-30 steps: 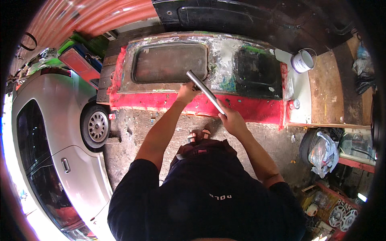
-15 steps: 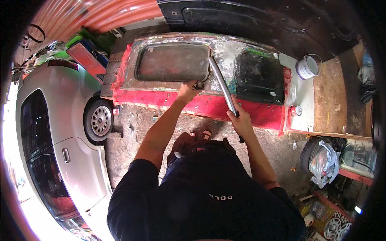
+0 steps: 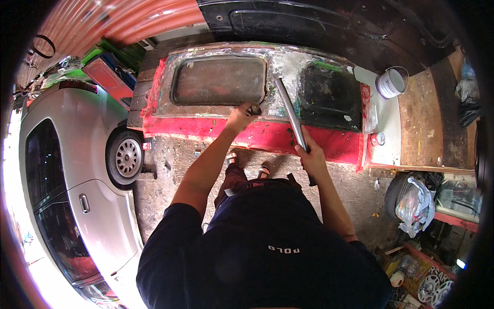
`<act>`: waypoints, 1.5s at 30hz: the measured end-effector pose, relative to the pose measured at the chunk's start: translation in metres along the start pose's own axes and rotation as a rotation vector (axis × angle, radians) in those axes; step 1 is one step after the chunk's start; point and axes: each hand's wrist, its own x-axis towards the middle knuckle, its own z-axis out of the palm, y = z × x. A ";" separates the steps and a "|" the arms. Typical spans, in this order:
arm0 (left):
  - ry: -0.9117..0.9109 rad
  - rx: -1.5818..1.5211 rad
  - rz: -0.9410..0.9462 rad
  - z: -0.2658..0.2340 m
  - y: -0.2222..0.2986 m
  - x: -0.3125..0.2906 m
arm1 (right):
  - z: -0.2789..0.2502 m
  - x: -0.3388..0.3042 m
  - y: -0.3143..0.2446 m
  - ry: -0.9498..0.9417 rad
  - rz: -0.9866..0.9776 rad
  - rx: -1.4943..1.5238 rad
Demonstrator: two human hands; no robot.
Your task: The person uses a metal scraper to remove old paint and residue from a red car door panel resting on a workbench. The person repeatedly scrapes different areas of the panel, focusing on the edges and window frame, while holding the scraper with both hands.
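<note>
Long grey metal pipe (image 3: 289, 112) lies slanted across the red-edged car door panel (image 3: 257, 135), its far end up between the panel's two window-like openings and its near end in the right hand (image 3: 310, 154) at the panel's near edge. The fingers of that hand are closed around the pipe's lower part. The left hand (image 3: 241, 116) rests at the lower right corner of the left opening, fingers curled round a small dark object (image 3: 254, 108) whose kind is too small to tell.

Judging from this, the pipe could slip sideways off the uneven, filler-smeared metal, since only one hand holds it and near one end, so the far tip is weakly controlled. The left hand sits near the pipe's line and could be struck if the pipe skids. A white paint bucket (image 3: 389, 83) stands on the white board at the panel's right end, well apart, yet a wide swing could reach that way.

Both forearms stretch forward from the body, the left elbow bent slightly outward, the right arm straighter with the wrist turned inward. A silver car (image 3: 77, 170) stands to the left.
</note>
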 end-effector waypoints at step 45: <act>-0.572 0.584 0.508 0.084 0.024 -0.036 | -0.026 -0.057 0.046 0.158 0.285 -0.018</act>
